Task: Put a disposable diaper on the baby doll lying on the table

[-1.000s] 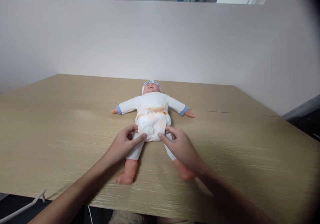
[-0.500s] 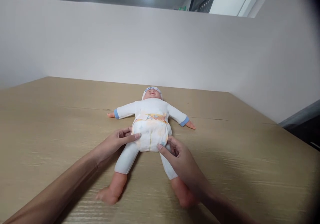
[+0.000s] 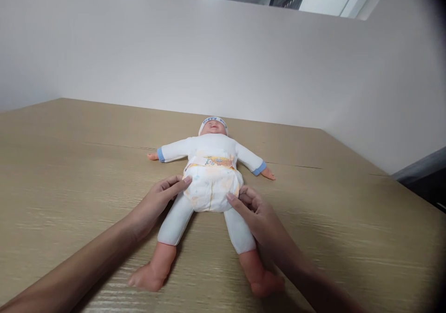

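Note:
A baby doll [image 3: 213,143] in a white suit with blue cuffs lies on its back, arms and legs spread, feet toward me. Around its hips is a white diaper [image 3: 211,187] with an orange printed waistband and a yellow line down the front. My left hand [image 3: 163,196] pinches the diaper's left edge by the leg, thumb on top and fingertips partly hidden at the side. At the opposite leg edge, my right hand [image 3: 256,210] grips the diaper between thumb and curled fingers.
The doll lies on a wide wood-grain table [image 3: 348,220]. A pale partition wall [image 3: 209,57] rises along its far side and on the right. A dark object [image 3: 425,176] shows beyond the right edge.
Both hands have shifted slightly along the diaper's leg edges, the left one upward and the right one outward. The camera view has tilted down a little.

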Action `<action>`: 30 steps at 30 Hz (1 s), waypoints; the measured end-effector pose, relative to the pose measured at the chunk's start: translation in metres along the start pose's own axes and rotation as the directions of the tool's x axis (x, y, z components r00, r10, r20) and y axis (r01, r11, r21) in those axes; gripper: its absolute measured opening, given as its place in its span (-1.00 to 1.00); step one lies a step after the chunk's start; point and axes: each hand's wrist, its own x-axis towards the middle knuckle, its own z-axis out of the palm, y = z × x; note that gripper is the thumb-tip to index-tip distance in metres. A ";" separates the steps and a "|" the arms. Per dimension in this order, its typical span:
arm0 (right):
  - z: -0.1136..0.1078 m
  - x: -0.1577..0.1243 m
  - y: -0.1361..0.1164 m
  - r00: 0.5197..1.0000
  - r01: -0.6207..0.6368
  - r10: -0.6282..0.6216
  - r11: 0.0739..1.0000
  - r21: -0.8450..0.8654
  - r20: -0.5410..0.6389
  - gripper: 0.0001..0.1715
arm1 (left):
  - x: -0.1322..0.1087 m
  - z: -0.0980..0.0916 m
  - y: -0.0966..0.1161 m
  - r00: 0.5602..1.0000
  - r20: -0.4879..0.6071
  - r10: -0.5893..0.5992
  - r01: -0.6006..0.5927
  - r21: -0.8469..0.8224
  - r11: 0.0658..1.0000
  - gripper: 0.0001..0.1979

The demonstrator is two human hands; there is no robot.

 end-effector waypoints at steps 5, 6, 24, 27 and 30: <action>-0.005 0.009 0.002 1.000 -0.003 0.003 0.999 0.033 0.000 -0.44 | 0.000 0.002 -0.001 0.998 -0.046 0.039 -0.040 -0.013 0.999 -0.58; -0.005 0.009 0.002 1.000 0.008 -0.008 1.000 0.027 0.000 -0.46 | 0.000 0.002 -0.001 0.998 -0.051 0.042 -0.043 -0.014 0.999 -0.58; -0.023 -0.004 -0.013 0.978 0.150 -0.197 0.885 -0.440 -0.063 -0.63 | 0.000 -0.005 0.001 0.913 -0.114 0.391 -0.309 0.433 0.847 -0.59; -0.029 -0.007 -0.016 0.898 0.224 -0.410 0.738 -0.637 -0.159 -0.68 | -0.002 -0.009 0.002 0.752 -0.122 0.648 -0.416 0.675 0.610 -0.68; -0.025 -0.006 -0.011 0.779 0.381 -0.620 0.587 -0.714 -0.094 -0.70 | -0.006 -0.010 0.002 0.711 -0.050 0.702 -0.421 0.769 0.481 -0.68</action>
